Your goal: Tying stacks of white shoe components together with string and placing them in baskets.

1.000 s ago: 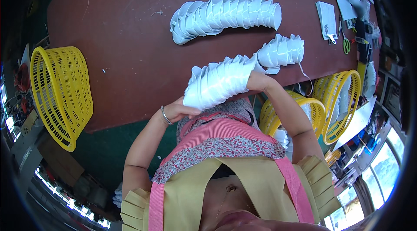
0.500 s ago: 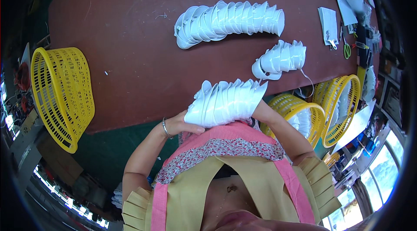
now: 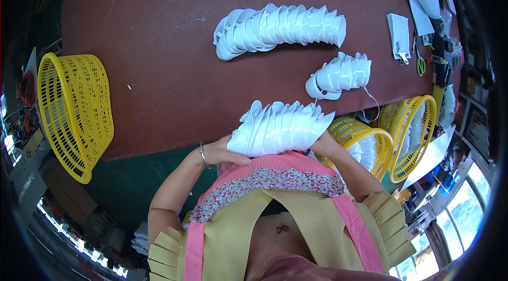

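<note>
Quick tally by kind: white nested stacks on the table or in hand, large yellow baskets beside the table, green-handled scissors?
White nested stacks: 3
Large yellow baskets: 3
Green-handled scissors: 1
Total: 7

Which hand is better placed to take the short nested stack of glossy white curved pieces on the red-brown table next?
Probably the right hand: it sits at the right end of the held stack of similar white pieces, nearer the short stack. The left hand grips the opposite end.
</note>
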A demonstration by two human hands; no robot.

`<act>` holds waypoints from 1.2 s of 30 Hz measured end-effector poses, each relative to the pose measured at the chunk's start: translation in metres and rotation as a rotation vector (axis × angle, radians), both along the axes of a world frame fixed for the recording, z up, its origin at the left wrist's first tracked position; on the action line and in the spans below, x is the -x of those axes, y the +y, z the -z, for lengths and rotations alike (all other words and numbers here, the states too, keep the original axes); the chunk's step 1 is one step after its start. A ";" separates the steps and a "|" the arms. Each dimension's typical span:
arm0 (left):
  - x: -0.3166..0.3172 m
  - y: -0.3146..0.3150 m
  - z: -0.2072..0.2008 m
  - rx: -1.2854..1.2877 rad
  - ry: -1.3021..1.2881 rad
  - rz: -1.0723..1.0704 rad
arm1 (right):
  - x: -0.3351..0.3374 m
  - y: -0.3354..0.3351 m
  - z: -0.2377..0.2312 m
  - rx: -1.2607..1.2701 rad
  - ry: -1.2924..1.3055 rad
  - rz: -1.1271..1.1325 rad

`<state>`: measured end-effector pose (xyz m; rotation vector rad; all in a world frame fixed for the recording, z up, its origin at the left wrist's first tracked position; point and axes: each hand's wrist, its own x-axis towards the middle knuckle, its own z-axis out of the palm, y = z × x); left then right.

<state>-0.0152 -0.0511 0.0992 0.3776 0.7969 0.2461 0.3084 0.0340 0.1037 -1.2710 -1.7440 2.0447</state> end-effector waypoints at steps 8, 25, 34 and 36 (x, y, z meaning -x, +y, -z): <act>-0.001 -0.001 0.005 -0.029 -0.006 0.039 | 0.000 -0.017 -0.010 -0.044 -0.026 0.102; 0.004 -0.008 0.004 -0.218 0.002 -0.054 | 0.002 -0.030 0.002 0.004 -0.005 0.000; 0.013 -0.009 0.001 -0.045 0.014 0.031 | 0.009 -0.013 -0.010 0.217 -0.004 -0.059; 0.015 -0.011 0.003 -0.040 0.007 0.034 | 0.010 -0.011 -0.010 0.202 0.012 -0.052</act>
